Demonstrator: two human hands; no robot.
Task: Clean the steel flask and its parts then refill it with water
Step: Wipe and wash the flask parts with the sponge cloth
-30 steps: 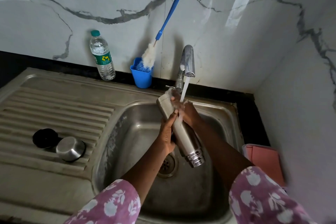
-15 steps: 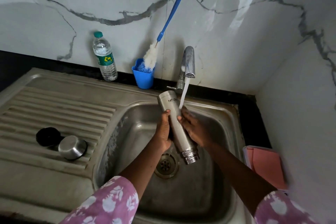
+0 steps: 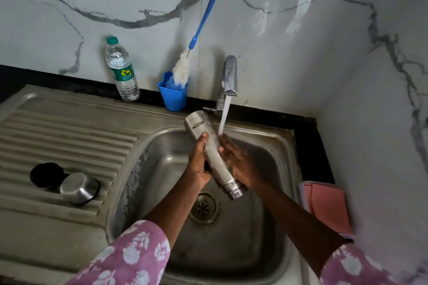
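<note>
The steel flask (image 3: 213,155) is tilted over the sink basin (image 3: 273,164), its threaded mouth pointing down toward the drain (image 3: 203,208) and its base up near the tap (image 3: 229,76). Water runs from the tap onto the flask and my right hand. My left hand (image 3: 198,164) grips the flask's body from the left. My right hand (image 3: 238,164) wraps the flask's lower right side. The black inner lid (image 3: 46,174) and the steel cap (image 3: 79,188) lie on the drainboard at the left.
A blue cup (image 3: 173,95) with a long blue bottle brush (image 3: 199,37) stands against the marble wall, beside a plastic water bottle (image 3: 122,71). A pink cloth (image 3: 328,208) lies on the counter right of the sink. The ribbed drainboard (image 3: 64,132) spreads left.
My right hand has slid down the flask from its upper part toward the mouth end. My left hand has shifted slightly along the body; the flask stays tilted under the running water.
</note>
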